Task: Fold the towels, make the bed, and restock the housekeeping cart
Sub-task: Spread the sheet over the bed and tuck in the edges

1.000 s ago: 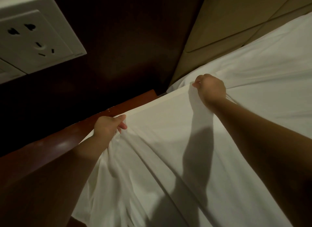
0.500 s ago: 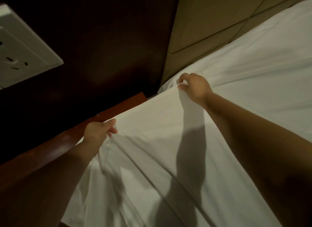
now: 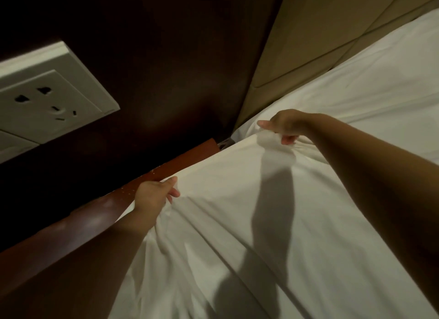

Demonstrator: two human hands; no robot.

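You have one view only, from the camera worn on your head. It faces forward and steeply down along both forearms, close above the white sheet at the head corner of the bed. Your left hand sits lower left of centre, your right hand upper right of it. The frame is tilted: the wall socket lies at the left edge, the padded headboard at the top right.

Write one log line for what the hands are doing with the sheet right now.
stage: bed-making | left hand: pinches sheet edge | right hand: grips bunched sheet
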